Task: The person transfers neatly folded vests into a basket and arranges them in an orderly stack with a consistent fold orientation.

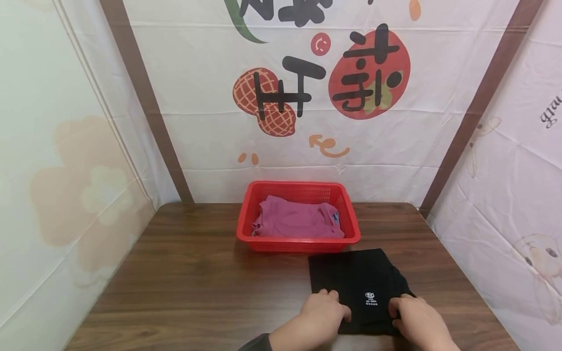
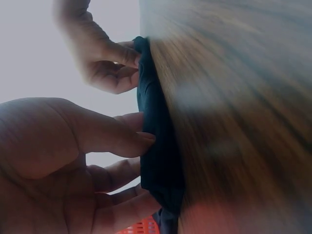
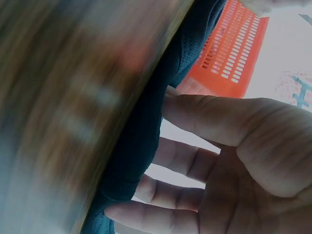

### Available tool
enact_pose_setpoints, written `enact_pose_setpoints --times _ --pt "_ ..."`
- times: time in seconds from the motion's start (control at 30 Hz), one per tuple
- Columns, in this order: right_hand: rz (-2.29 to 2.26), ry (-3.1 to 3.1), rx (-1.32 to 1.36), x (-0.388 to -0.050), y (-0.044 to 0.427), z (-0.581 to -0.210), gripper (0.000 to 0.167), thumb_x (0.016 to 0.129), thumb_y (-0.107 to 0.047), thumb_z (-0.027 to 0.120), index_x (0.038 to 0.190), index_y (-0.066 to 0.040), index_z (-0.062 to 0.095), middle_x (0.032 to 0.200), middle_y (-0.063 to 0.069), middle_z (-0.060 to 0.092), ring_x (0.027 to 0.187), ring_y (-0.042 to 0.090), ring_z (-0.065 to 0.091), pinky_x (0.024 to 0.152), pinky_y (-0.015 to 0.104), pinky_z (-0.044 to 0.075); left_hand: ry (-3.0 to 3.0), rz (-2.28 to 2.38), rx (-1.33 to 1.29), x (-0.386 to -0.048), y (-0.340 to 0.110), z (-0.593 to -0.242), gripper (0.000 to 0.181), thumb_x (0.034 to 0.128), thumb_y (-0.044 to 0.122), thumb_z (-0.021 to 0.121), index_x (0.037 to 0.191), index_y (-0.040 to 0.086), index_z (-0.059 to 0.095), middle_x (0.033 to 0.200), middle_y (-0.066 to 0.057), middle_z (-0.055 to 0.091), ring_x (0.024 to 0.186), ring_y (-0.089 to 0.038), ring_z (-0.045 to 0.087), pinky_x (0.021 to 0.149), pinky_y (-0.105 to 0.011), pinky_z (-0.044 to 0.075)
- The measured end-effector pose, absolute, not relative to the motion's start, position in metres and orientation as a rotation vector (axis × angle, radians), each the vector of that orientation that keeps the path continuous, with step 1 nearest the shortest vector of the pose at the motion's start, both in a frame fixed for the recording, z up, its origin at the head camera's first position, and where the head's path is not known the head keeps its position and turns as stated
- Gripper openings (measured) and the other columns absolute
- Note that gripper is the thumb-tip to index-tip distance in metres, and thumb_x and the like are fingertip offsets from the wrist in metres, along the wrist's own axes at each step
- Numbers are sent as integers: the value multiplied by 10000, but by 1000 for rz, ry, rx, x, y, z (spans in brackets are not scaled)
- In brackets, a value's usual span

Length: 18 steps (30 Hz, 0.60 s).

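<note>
A folded black garment with a small white print lies flat on the table, its right side less even than its left. My left hand rests on the garment's near left part; in the left wrist view its thumb and fairly straight fingers touch the black fabric. At the near right edge, my right hand has its fingers curled and pinches the cloth. The right wrist view shows that thumb against the fabric, the other fingers spread along it.
Behind the garment stands a red plastic basket with a pink garment inside. The brown wood-grain table extends to the left. Printed white cloth walls enclose the table at the back and both sides.
</note>
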State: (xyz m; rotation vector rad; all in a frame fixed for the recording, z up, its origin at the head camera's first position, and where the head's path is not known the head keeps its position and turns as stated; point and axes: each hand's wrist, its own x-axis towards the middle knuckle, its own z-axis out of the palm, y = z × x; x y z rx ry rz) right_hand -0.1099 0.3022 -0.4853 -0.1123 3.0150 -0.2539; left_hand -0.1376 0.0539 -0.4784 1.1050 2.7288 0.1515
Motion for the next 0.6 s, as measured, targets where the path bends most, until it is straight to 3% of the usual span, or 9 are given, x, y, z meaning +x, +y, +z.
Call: enact_pose_setpoints --times 0.27,0.6 --pt "-331 2987 -121 -111 284 -483 291 716 -83 866 691 -226 613 727 -74 596 650 133 526 594 398 463 2683 189 1037 -139 39 -481 315 835 208 799 1053 431 754 949 70 599 808 -119 490 633 -293 453" --pt "-350 2935 -139 -114 261 -480 279 735 -95 858 690 -218 611 704 -80 590 644 126 533 594 396 466 2709 166 1044 -137 17 -479 360 784 237 834 1074 430 746 959 69 597 830 -118 503 645 -291 458"
